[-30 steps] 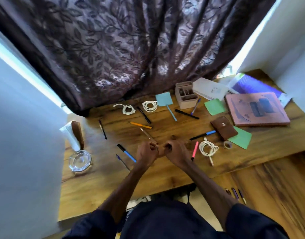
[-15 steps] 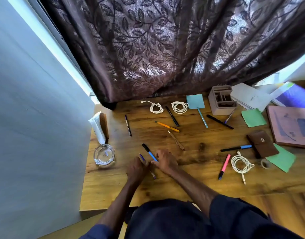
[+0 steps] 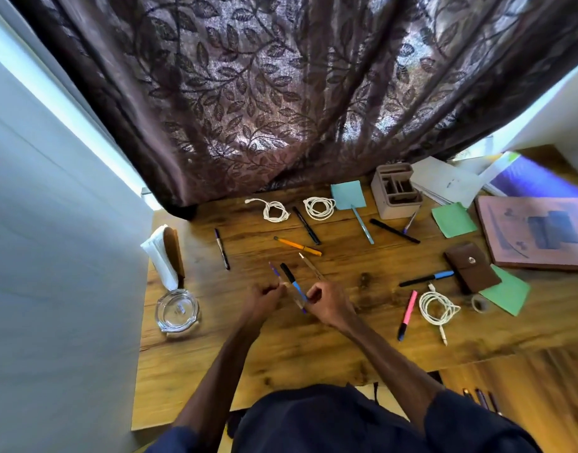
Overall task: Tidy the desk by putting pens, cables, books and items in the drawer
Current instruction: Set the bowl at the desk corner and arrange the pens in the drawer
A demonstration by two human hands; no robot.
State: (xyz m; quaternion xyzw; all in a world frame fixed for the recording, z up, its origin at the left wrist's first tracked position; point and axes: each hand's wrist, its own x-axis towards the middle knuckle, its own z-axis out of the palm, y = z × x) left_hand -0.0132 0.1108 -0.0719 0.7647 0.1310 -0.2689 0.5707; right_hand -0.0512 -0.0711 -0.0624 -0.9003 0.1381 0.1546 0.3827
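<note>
Both hands have lifted off the worktop [image 3: 281, 348] since half a second ago, when they lay flat over two pens. Below the worktop's near right corner I see the drawer [image 3: 526, 387] with a few pens [image 3: 480, 398] in it. My right hand [image 3: 327, 302] pinches the black-and-blue pen [image 3: 292, 282] at its lower end, with the tip pointing toward the far edge. My left hand [image 3: 264, 297] is curled just beside the purple pen [image 3: 274, 269]; the blur keeps me from telling whether it grips it. Toward the left edge sits a glass ashtray [image 3: 178, 310]. Toward the right edge lie a pink pen [image 3: 407, 313] and a coiled white cable [image 3: 438, 308] side by side, with a brown pouch [image 3: 471, 271] beyond them. Farther back an orange pen [image 3: 297, 246] lies near the middle. Along the far edge are two more coiled cables [image 3: 318, 207] and a desk organiser [image 3: 395, 191], and a pink book [image 3: 536, 232] lies at the right edge.
</note>
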